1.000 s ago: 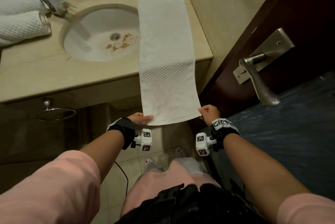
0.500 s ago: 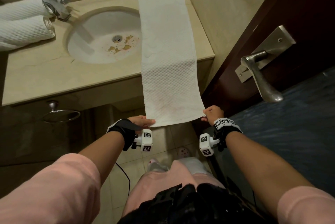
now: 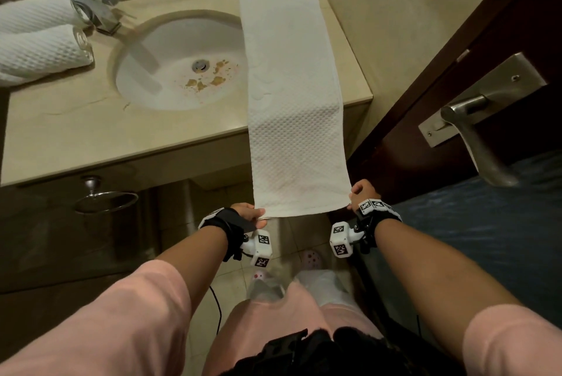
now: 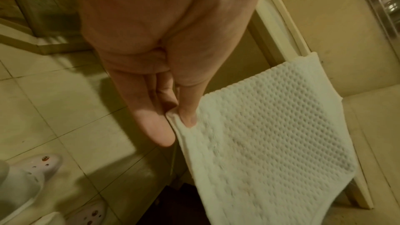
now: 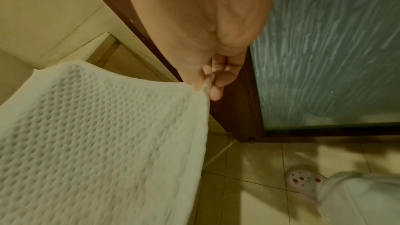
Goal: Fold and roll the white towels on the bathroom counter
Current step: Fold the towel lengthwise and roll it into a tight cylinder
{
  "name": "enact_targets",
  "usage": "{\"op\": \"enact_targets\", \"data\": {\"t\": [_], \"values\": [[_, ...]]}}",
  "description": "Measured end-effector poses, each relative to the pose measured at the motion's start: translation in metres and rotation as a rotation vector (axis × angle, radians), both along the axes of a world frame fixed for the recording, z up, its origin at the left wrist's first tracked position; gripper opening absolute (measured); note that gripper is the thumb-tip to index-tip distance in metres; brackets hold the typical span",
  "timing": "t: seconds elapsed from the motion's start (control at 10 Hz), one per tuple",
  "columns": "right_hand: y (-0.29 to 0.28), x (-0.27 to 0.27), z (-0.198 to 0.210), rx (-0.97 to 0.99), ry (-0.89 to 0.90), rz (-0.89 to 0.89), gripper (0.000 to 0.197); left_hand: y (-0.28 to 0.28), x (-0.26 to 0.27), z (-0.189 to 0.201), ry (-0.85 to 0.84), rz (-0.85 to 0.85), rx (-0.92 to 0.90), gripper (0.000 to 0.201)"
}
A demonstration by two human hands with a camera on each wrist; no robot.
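A long white waffle-textured towel (image 3: pixel 289 77), folded into a narrow strip, lies along the right side of the beige counter (image 3: pixel 91 132) and hangs off its front edge. My left hand (image 3: pixel 254 217) pinches the near left corner between thumb and fingers (image 4: pixel 171 117). The near right corner is pinched by my right hand (image 3: pixel 357 196), with the towel edge (image 5: pixel 203 90) caught at its fingertips. The hanging end is stretched taut between both hands above the floor. Two rolled white towels (image 3: pixel 39 47) lie at the counter's back left.
A round sink (image 3: pixel 182 62) with brown stains sits left of the towel, with a chrome faucet (image 3: pixel 97 4) behind it. A dark door with a metal lever handle (image 3: pixel 474 132) stands at the right. A towel ring (image 3: pixel 103 199) hangs under the counter. My feet in pale clogs (image 3: pixel 310 260) stand on the tiled floor.
Both hands have kept their pinch on the near corners and the towel stays taut. The head view has shifted slightly; the hands have drifted a little right.
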State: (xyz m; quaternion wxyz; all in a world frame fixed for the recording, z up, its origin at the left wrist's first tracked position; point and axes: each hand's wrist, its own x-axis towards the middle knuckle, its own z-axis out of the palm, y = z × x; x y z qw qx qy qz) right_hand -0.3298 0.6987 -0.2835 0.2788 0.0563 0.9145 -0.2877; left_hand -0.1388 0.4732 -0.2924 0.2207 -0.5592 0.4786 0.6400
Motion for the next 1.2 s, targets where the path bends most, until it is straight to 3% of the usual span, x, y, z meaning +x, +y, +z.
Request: {"op": "enact_targets", "data": {"t": [0.1, 0.3, 0.5, 0.6, 0.7, 0.8, 0.9, 1.0, 1.2], "values": [[-0.01, -0.001, -0.007, 0.077, -0.011, 0.014, 0.029, -0.001, -0.008, -0.003, 0.067, 0.024, -0.013, 0.043], [-0.025, -0.015, -0.035, 0.167, -0.048, 0.003, 0.031, -0.027, -0.026, -0.004, 0.009, -0.089, 0.042, 0.02], [-0.042, -0.029, -0.047, 0.175, -0.155, -0.069, 0.022, -0.066, -0.061, 0.018, 0.015, -0.126, 0.112, 0.016], [-0.048, -0.04, -0.047, 0.072, -0.247, -0.073, 0.014, -0.09, -0.092, 0.036, 0.099, -0.143, 0.196, 0.027], [-0.064, -0.057, -0.037, 0.065, -0.32, -0.083, 0.017, -0.12, -0.124, 0.061, 0.215, -0.048, 0.244, 0.021], [-0.093, -0.08, -0.026, 0.042, -0.166, -0.299, 0.027, -0.144, -0.154, 0.085, 0.33, 0.108, 0.27, 0.018], [-0.137, -0.105, 0.009, -0.125, 0.236, -0.534, 0.027, -0.163, -0.183, 0.097, 0.362, 0.266, 0.202, 0.019], [-0.174, -0.134, 0.037, -0.325, 0.409, -0.354, 0.024, -0.181, -0.207, 0.099, 0.37, 0.374, 0.149, 0.026], [-0.224, -0.201, 0.058, -0.092, 0.253, -0.091, 0.032, -0.205, -0.241, 0.106, 0.379, 0.435, -0.015, 0.034]]}}
